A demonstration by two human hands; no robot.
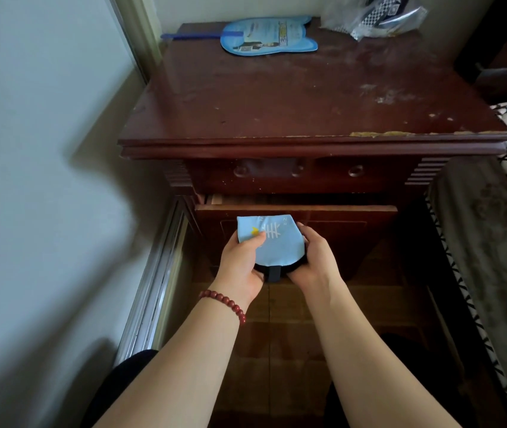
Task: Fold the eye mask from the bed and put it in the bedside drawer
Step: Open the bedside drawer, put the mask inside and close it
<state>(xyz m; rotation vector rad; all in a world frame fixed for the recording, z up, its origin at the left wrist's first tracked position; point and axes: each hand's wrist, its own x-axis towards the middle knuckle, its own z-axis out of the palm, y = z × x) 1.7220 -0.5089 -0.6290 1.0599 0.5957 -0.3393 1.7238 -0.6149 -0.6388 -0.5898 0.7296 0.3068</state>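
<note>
Reaching forward from the near edge, 2 bare forearms meet in front of the bedside cabinet; a red bead bracelet [226, 301] circles the left wrist. Both hands grip the folded eye mask [272, 239] between them: the left hand [241, 264] has its thumb pressed on the top face, the right hand [312, 257] cups the right edge. Its upper face is light blue with white lines and a small yellow mark, over a black underside with a dark strap tab hanging at the near side. Just beyond, the lower drawer [295, 209] stands pulled out, its front edge close behind the mask. Above it sits a shut drawer with ring pulls. On the scuffed worktop [307, 97], far back, lie a blue hand fan [269, 37] and a clear plastic bag [375, 17]. A bed [499, 230] flanks the right.
</note>
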